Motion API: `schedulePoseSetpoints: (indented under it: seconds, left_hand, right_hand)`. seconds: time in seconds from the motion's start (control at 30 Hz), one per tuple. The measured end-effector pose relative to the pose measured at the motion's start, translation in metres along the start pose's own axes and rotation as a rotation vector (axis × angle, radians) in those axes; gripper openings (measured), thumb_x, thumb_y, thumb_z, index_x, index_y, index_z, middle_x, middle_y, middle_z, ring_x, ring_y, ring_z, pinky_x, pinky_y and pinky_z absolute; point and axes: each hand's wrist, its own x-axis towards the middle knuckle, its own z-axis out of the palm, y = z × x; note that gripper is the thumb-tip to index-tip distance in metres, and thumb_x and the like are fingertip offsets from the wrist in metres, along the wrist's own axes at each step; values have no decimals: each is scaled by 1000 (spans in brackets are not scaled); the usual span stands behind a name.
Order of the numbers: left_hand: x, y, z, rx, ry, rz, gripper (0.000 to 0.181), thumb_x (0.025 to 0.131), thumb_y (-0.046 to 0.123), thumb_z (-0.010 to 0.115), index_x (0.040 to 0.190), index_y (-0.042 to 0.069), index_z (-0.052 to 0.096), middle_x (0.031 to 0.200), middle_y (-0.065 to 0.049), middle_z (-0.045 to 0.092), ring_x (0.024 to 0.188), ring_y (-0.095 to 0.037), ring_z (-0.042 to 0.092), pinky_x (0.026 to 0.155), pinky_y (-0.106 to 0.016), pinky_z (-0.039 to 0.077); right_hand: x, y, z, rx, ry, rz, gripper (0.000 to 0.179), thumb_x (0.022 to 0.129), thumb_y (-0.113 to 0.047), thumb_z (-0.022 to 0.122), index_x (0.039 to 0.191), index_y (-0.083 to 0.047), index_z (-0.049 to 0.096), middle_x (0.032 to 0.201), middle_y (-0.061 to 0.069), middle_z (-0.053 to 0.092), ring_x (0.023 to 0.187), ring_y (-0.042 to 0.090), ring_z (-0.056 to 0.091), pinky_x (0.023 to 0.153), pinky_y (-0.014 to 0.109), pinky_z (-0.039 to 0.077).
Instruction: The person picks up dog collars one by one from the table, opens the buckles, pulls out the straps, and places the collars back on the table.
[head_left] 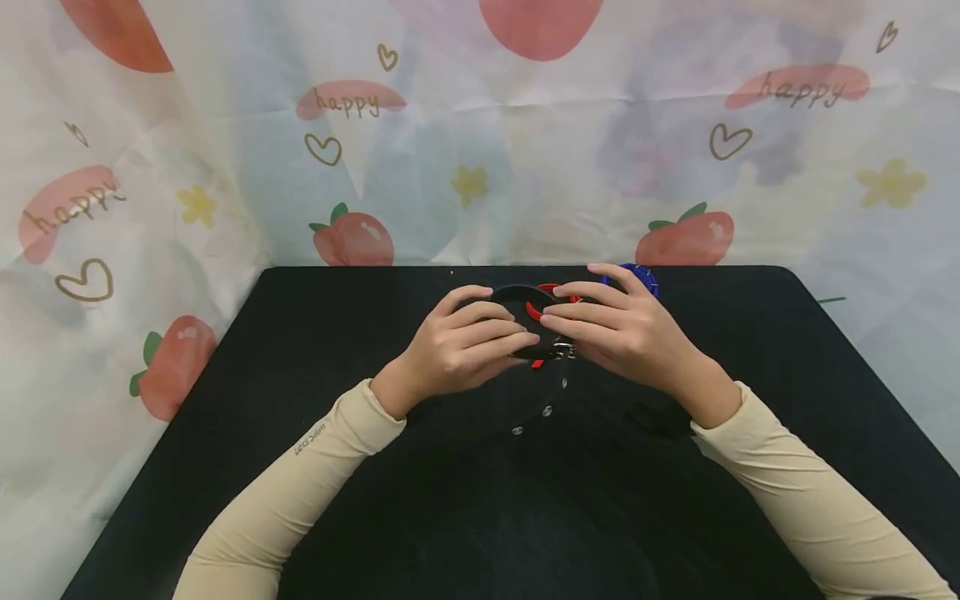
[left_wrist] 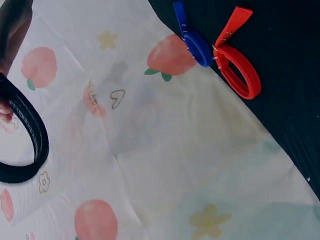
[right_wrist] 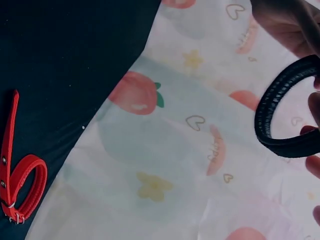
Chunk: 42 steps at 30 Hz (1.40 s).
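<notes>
A black buckled collar (head_left: 522, 292), closed into a loop, is held up over the table between both hands. My left hand (head_left: 463, 343) grips its left side, the fingers bent over the band. At the right side, by the metal buckle (head_left: 561, 348), my right hand (head_left: 632, 329) pinches the collar with the thumb hidden behind the fingers. The strap's loose end hangs below, marked by a few metal eyelets (head_left: 547, 411). In the right wrist view the stitched inner face of the black collar (right_wrist: 270, 107) shows beside the fingers.
A red collar (left_wrist: 248, 82), also looped, lies on the black table (head_left: 337, 333) behind the hands. A blue collar (left_wrist: 201, 49) lies near the table's far edge, partly behind my right hand in the head view. A strawberry-print cloth (head_left: 465, 125) hangs behind the table.
</notes>
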Motion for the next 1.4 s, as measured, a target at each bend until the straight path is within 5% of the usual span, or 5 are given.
schedulePoseSetpoints:
  seconds: [0.17, 0.4, 0.6, 1.0, 1.4]
  left_hand:
    - [-6, -8, -3, 1, -148, -49, 39, 73, 33, 79, 107, 15, 72, 97, 2, 72, 93, -13, 65, 97, -35, 45]
    - [-4, -11, -11, 16, -392, -231, 28, 82, 19, 73, 108, 13, 71, 101, -1, 69, 98, -18, 61, 97, -33, 44]
    - [14, 6, -9, -7, -413, -271, 37, 85, 39, 67, 108, 12, 69, 99, 1, 68, 97, -17, 60, 97, -33, 43]
    - [21, 16, 0, -24, -363, -393, 32, 80, 38, 72, 99, 12, 69, 92, 2, 71, 89, -14, 64, 95, -32, 44]
    - [21, 13, -8, -41, -337, -529, 27, 81, 28, 74, 98, 9, 66, 88, 0, 72, 79, -13, 63, 98, -33, 44]
  right_hand:
    - [-2, 0, -2, 23, -35, 28, 33, 99, -29, 44, 103, -8, 69, 87, 7, 73, 91, 28, 65, 89, 51, 42]
    - [-4, 0, -2, -30, -128, 45, 39, 98, -36, 44, 92, -8, 71, 78, 6, 70, 86, 25, 64, 91, 50, 43]
    - [-3, -3, 2, -71, -84, 83, 43, 98, -37, 44, 89, -6, 72, 72, 8, 69, 79, 25, 63, 86, 51, 45]
    - [3, -10, 8, 32, 75, 213, 40, 93, -38, 54, 88, -3, 72, 71, 8, 68, 70, 21, 60, 82, 47, 45]
    - [-4, -9, -5, 235, 0, 439, 51, 90, -47, 53, 99, 0, 69, 83, 10, 68, 87, 24, 57, 91, 34, 40]
